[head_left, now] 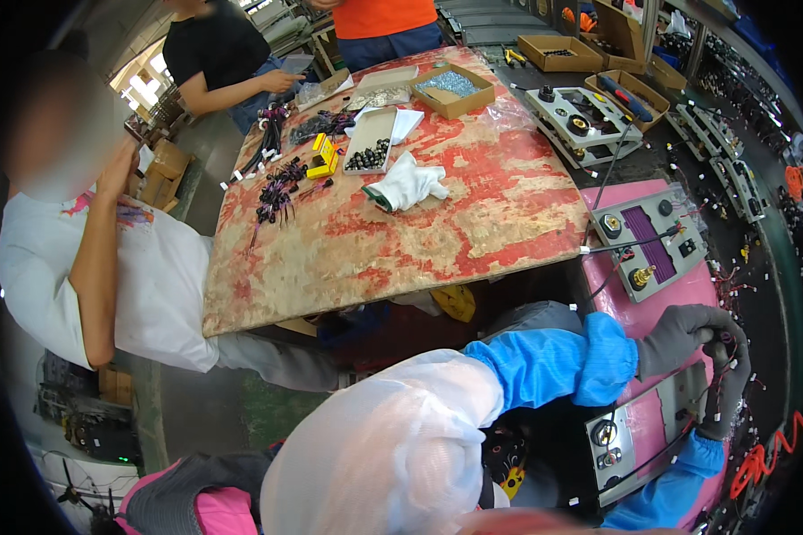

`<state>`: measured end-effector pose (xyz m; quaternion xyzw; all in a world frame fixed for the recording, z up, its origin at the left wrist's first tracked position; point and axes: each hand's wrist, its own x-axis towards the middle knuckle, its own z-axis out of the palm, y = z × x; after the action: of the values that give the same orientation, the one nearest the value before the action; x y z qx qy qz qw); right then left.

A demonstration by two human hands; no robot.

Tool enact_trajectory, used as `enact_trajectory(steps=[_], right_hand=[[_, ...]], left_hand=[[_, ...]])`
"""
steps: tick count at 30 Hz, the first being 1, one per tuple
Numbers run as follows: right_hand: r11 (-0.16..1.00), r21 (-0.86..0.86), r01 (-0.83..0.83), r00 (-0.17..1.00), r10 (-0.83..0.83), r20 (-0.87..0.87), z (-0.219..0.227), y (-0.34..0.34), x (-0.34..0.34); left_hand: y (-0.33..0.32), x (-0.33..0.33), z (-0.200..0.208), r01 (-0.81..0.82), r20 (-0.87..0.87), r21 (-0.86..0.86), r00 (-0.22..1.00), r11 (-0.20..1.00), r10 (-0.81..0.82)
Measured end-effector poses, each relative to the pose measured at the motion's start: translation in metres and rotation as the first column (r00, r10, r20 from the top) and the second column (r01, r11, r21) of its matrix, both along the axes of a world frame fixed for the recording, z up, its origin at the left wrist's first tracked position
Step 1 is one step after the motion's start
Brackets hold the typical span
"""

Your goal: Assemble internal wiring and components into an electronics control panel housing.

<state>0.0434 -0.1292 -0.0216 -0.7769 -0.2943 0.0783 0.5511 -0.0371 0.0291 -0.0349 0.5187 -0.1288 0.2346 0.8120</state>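
Note:
My left hand (680,339), in a grey glove with a blue oversleeve, reaches in over the pink mat (623,314) at right. Its fingers are bent together on thin dark wires with small white connectors. Close beside it, my right hand (730,388), gloved alike, has its fingers closed on the same wires. Beneath my hands lies a grey metal panel (625,468) with round fittings and a black cable, partly hidden by my right forearm. Farther off on the mat rests a similar panel (674,263) with a purple grille and a brass-coloured fitting.
A worn red wooden table (482,214) bears a white glove (408,183), a tray of black parts (368,156), a yellow box (323,159) and wire bundles (281,189). More panels (584,125) stand beyond. A person in white (143,267) sits at left; two people stand behind the table.

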Motion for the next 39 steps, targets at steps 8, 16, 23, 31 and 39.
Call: enact_trajectory(steps=[8,16,23,31,39], right_hand=[[0.979,0.18,-0.096,0.992,0.11,-0.069,0.017,0.014,-0.022],[0.966,0.251,-0.053,0.981,0.097,-0.166,0.005,0.007,-0.021],[0.981,0.168,-0.097,0.984,0.12,-0.133,-0.004,0.011,-0.005],[0.976,0.204,-0.081,0.978,0.117,-0.173,-0.013,0.008,0.0],[0.984,0.15,-0.094,0.985,0.113,-0.129,-0.008,0.011,-0.005]], left_hand=[[0.131,-0.093,0.065,-0.65,0.552,0.674,0.759,0.35,0.346],[0.414,-0.23,0.131,-0.325,0.807,0.59,0.24,-0.739,0.539],[0.504,-0.326,0.135,-0.154,0.389,0.87,-0.369,-0.468,0.844],[0.445,-0.297,0.054,0.054,0.478,0.838,0.409,-0.543,0.778],[0.439,-0.265,0.025,0.112,0.209,0.965,0.23,-0.239,0.951]])
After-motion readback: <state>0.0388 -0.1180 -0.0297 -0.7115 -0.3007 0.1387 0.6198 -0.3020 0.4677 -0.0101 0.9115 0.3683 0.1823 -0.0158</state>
